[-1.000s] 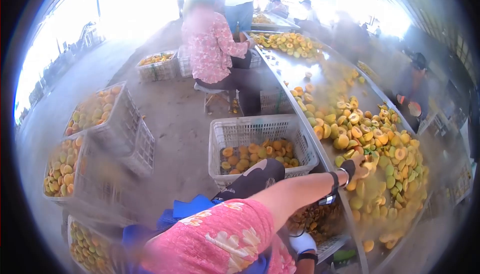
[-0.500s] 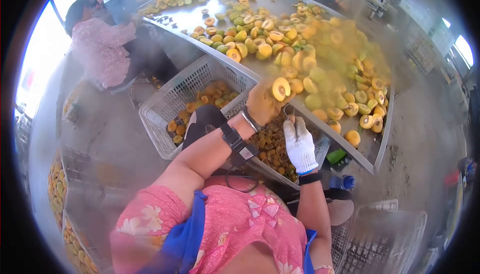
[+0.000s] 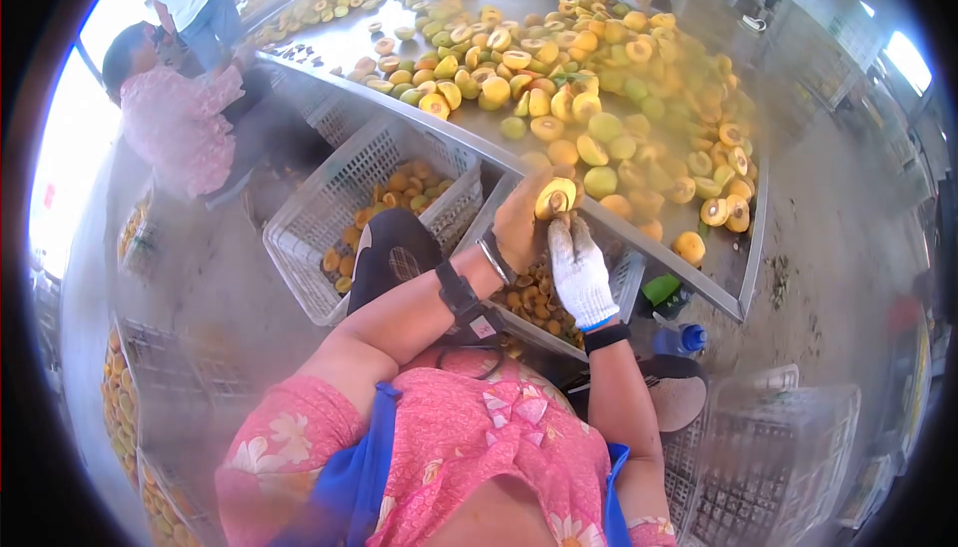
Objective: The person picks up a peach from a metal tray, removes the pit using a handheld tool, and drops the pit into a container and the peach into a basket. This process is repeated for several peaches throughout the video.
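Since half a second ago the right hand (image 3: 579, 270) has risen to meet the fruit half (image 3: 555, 197), which the left hand (image 3: 521, 223) grips at the table's (image 3: 639, 245) near edge. Its gloved fingers look curled around a tool, unclear. A slip could drop fruit into the crate (image 3: 629, 282) below or nick the bare hand.

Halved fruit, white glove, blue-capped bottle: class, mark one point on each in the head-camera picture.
halved fruit (image 3: 556, 196), head view, on its cut yellow face, held in the left hand.
white glove (image 3: 579, 277), head view, on the back of the right hand.
blue-capped bottle (image 3: 691, 337), head view, on its blue cap.
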`<state>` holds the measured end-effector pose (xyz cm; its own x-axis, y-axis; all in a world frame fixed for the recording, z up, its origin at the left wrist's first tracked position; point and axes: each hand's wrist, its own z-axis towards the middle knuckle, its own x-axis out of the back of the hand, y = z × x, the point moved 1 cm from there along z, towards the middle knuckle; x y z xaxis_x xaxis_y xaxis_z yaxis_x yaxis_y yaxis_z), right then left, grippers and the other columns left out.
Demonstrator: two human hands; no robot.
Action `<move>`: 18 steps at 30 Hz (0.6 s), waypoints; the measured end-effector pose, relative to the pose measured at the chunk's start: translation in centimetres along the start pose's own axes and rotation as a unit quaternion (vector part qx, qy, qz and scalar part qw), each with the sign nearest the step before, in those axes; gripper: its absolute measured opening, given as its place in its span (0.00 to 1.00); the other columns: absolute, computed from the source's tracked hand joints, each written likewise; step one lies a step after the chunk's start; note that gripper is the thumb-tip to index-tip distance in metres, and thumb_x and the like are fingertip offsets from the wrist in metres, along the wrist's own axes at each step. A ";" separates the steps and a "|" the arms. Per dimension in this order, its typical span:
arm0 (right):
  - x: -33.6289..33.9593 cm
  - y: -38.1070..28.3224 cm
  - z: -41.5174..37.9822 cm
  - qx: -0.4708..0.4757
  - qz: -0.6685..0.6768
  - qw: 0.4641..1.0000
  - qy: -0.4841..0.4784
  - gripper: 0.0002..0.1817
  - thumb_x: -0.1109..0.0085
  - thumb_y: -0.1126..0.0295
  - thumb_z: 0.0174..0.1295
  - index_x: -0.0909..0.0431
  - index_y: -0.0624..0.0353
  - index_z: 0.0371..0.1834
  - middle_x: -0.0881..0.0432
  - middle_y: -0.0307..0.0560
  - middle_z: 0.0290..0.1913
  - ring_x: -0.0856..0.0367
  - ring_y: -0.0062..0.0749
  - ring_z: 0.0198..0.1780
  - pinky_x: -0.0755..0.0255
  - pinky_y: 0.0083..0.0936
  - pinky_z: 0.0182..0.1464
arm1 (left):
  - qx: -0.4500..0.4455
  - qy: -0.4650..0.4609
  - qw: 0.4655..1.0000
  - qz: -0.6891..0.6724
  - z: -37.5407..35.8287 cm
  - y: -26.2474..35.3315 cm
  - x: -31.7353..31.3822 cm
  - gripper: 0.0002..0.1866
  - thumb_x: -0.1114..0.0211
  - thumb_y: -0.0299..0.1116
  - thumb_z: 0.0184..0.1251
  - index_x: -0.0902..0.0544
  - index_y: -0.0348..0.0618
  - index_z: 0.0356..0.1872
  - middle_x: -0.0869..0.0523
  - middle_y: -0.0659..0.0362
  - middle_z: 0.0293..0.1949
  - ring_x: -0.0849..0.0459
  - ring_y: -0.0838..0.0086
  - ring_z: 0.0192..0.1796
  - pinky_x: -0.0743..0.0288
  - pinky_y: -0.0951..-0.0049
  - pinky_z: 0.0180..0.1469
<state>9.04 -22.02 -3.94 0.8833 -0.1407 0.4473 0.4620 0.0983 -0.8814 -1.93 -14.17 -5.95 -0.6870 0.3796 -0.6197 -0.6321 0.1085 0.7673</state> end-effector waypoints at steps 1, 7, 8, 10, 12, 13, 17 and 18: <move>-0.5 0.3 -0.1 -0.001 0.006 1.000 0.005 0.20 0.52 0.62 0.77 0.26 0.69 0.60 0.21 0.71 0.54 0.22 0.66 0.54 0.26 0.45 0.54 | 0.018 0.017 0.999 -0.029 0.0 0.1 -0.3 0.20 0.45 0.46 0.80 0.22 0.40 0.57 0.15 0.52 0.49 0.16 0.66 0.50 0.20 0.72 0.46; -1.8 1.5 -0.5 0.035 0.046 0.998 0.024 0.22 0.53 0.54 0.77 0.25 0.66 0.52 0.18 0.72 0.42 0.21 0.71 0.49 0.26 0.49 0.46 | -0.041 0.113 0.992 0.041 -0.3 0.1 -1.7 0.22 0.48 0.50 0.80 0.19 0.38 0.49 0.14 0.53 0.43 0.15 0.70 0.45 0.19 0.72 0.48; -1.7 1.5 -0.6 0.020 0.056 0.998 0.021 0.22 0.53 0.54 0.78 0.25 0.66 0.52 0.18 0.72 0.42 0.21 0.71 0.49 0.26 0.48 0.46 | -0.058 0.120 0.989 0.070 -0.2 0.0 -1.7 0.23 0.48 0.50 0.81 0.19 0.38 0.48 0.14 0.53 0.42 0.15 0.70 0.44 0.19 0.72 0.48; -1.2 0.9 -0.7 -0.018 0.072 0.997 -0.019 0.24 0.54 0.55 0.78 0.26 0.69 0.57 0.18 0.70 0.47 0.20 0.64 0.52 0.27 0.42 0.52 | -0.032 0.130 0.987 0.090 -0.3 0.0 -1.5 0.24 0.50 0.50 0.81 0.18 0.38 0.45 0.13 0.52 0.39 0.15 0.71 0.40 0.18 0.71 0.47; -0.9 0.9 -0.8 -0.031 0.082 0.995 -0.044 0.25 0.54 0.55 0.78 0.26 0.70 0.60 0.18 0.69 0.48 0.19 0.58 0.52 0.27 0.38 0.55 | 0.054 0.132 0.987 0.075 0.2 1.3 -1.2 0.25 0.51 0.50 0.82 0.17 0.37 0.42 0.13 0.52 0.35 0.14 0.72 0.36 0.17 0.71 0.45; -0.8 0.9 -0.8 -0.025 0.084 0.995 -0.050 0.26 0.54 0.55 0.78 0.27 0.71 0.60 0.18 0.68 0.48 0.19 0.56 0.52 0.27 0.37 0.54 | 0.076 0.112 0.989 0.061 0.3 1.8 -1.4 0.26 0.52 0.50 0.83 0.17 0.36 0.41 0.13 0.52 0.35 0.14 0.72 0.34 0.17 0.71 0.43; -2.2 3.7 -0.5 -0.011 0.144 0.988 -0.052 0.24 0.51 0.56 0.78 0.26 0.70 0.61 0.15 0.54 0.48 0.18 0.39 0.51 0.26 0.32 0.56 | -0.008 0.073 0.985 0.156 2.0 -1.3 1.7 0.29 0.54 0.51 0.83 0.16 0.34 0.35 0.12 0.52 0.32 0.15 0.70 0.30 0.20 0.70 0.35; -2.7 4.7 -0.6 0.002 0.170 0.985 -0.040 0.24 0.50 0.56 0.78 0.26 0.69 0.61 0.15 0.50 0.47 0.18 0.37 0.50 0.26 0.32 0.56 | -0.072 0.071 0.971 0.217 2.7 -2.7 3.1 0.30 0.54 0.52 0.83 0.16 0.33 0.34 0.11 0.52 0.32 0.15 0.70 0.30 0.21 0.70 0.34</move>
<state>8.78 -21.72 -9.40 0.9904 -0.0203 0.1370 0.1385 0.1300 -0.9818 -1.35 -10.86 -9.49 -0.9355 0.2298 -0.2682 -0.3092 -0.1660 0.9364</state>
